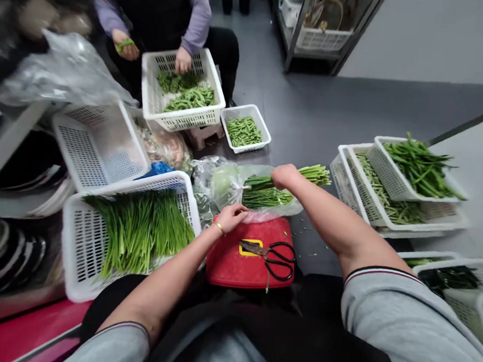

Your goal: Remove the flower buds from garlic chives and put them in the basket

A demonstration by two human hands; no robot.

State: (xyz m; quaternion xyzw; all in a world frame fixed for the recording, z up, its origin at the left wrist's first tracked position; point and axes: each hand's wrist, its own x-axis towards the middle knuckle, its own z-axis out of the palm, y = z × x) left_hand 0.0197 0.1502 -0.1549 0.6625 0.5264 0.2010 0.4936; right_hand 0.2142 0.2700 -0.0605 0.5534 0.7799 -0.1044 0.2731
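Note:
In the head view my right hand (285, 176) is closed around a bundle of long thin green stalks (268, 198), whose pale ends point right. The bundle lies partly in a clear plastic bag (220, 176). My left hand (231, 219), with a gold bracelet at the wrist, has its fingers pressed together on the bag's near edge. Just below, black-handled scissors (274, 258) rest on a red stool top (233, 271). To the left, a white basket (73, 244) holds similar green stalks (147, 229) laid side by side.
Across from me a seated person works over a white basket (179, 119) of cut green vegetables. A smaller basket (245, 147) of green pieces stands beside it. An unfilled white basket (98, 156) is at left. Stacked baskets (404, 219) of green vegetables stand at right.

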